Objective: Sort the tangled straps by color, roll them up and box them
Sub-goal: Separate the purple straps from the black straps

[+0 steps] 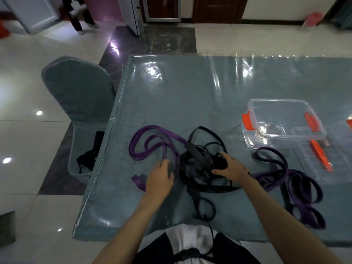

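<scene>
A loose black strap end (208, 223) trails off the table's near edge toward the person's lap and may snag. The left hand (161, 180) pinches the purple flat strap (152, 141); the right hand (231, 166) grips the tangled black webbing pile (198, 164), so pulling could tighten knots. Beyond, the clear plastic box with orange clips (282, 123) waits empty.

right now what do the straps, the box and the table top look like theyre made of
Black straps and purple straps: flat, matte woven webbing by the look, limp loops. Box: clear hard plastic, glossy, with orange clips. Table: teal fabric under a shiny clear film, judging by wrinkled glare.
</scene>
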